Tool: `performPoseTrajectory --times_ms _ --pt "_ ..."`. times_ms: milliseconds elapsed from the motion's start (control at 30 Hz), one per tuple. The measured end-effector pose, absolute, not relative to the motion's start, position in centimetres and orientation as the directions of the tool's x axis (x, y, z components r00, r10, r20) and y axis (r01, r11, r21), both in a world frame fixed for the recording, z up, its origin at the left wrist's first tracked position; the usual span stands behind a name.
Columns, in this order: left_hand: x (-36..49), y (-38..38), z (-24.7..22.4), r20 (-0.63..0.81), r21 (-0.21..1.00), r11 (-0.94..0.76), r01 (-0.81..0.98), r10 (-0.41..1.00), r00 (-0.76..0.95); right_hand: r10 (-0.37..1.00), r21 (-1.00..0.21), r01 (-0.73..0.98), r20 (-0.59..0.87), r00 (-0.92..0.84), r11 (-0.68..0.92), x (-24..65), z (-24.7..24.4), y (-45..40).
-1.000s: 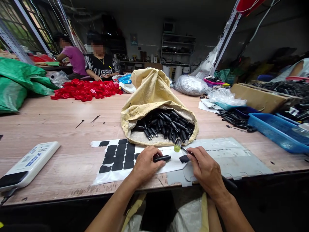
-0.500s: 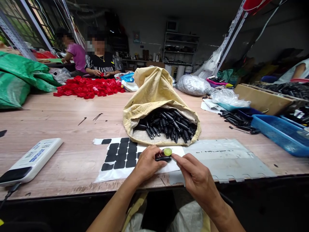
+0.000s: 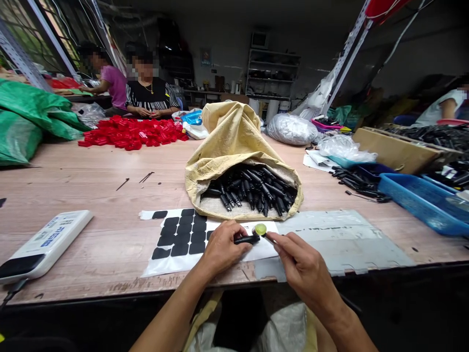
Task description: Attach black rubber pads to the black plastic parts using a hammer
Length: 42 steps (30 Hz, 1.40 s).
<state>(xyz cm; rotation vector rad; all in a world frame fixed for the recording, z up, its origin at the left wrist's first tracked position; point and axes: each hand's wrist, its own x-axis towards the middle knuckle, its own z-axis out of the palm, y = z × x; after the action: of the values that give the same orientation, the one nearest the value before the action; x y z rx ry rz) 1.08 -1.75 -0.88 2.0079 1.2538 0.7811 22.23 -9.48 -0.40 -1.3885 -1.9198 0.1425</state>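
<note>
My left hand is closed around a slim black cylindrical part, held just above the white sheet. Its free end points right. At that end sits a round, translucent yellow-green disc; whether it is joined to the part I cannot tell. In a pinch, my right hand holds a thin dark tool whose tip reaches the disc's lower edge. Most of the tool is hidden by the fingers. Under the left hand lies the white sheet with rows of black rounded-square stickers.
A yellow sack lies open towards me, full of black cylindrical parts. A grey plastic sheet is on the right, before a blue tray. Left stand a white power bank and red pieces. Two people sit beyond.
The yellow-green disc has shifted slightly right and up, and more of the black part's end shows. My right hand has moved a little to the right.
</note>
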Motion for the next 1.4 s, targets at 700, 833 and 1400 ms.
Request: performPoseTrajectory --times_ms 700,833,1400 --pt "0.6 -1.7 -0.4 0.112 0.760 -0.352 0.546 0.899 0.424 0.824 -0.277 0.901 0.550 -0.136 0.333 25.5 -1.4 -6.9" --pt "0.7 -1.8 -0.2 0.122 0.724 -0.396 0.564 0.879 0.460 0.822 -0.293 0.841 0.502 -0.268 0.454 23.4 0.6 -6.4" --pt "0.4 -1.8 -0.8 0.140 0.713 -0.460 0.528 0.833 0.536 0.779 -0.281 0.747 0.409 -0.475 0.603 20.3 -0.3 -5.1"
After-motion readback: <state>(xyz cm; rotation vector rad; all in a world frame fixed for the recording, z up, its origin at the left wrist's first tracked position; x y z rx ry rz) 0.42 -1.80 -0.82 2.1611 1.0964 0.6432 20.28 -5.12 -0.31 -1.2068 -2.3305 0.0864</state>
